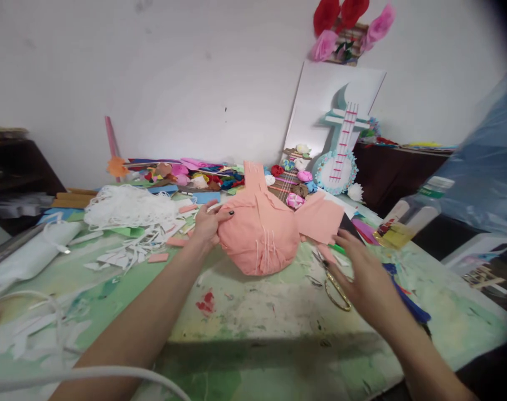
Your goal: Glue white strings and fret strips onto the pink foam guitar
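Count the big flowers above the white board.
4: red flower top left, second red flower right of it, pink flower below the first, second pink flower far right. Others may be hidden.

The head-worn view looks forward and down across the nearby table (245, 312) toward the wall (174, 83).

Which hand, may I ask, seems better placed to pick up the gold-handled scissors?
Probably the right hand: it is close to the scissors, while the left hand holds the pink piece.
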Demonstrator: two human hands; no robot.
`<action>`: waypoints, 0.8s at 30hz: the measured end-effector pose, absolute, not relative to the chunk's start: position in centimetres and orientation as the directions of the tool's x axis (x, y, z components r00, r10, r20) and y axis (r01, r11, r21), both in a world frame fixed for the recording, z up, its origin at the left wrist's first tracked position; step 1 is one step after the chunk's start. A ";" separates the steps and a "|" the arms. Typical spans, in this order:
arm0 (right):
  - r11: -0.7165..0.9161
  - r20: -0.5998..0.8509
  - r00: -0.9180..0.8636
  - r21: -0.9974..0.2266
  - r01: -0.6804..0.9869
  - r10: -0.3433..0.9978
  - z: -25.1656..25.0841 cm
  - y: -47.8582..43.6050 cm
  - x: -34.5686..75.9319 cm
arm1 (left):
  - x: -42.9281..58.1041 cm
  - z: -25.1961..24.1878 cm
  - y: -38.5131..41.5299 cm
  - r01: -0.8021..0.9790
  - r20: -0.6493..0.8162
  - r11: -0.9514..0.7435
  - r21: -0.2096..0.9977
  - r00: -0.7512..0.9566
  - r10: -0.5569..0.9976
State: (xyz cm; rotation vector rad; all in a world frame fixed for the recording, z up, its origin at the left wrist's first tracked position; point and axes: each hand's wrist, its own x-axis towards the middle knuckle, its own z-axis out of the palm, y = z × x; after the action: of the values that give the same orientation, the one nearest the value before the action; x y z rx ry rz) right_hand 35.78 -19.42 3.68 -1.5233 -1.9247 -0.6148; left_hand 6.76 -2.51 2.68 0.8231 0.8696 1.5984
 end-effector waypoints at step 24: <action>0.475 0.695 0.009 -0.501 0.724 0.719 3.2 -11.5 25.4 | 7.2 6.3 -7.0 -0.368 0.331 -0.524 0.768 -0.473 0.817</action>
State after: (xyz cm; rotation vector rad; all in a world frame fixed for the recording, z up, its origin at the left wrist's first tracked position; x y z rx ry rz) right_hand 25.36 -11.54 3.23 -1.2436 -1.7080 -0.0059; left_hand 7.25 -6.98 6.30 0.9099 0.8111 2.0454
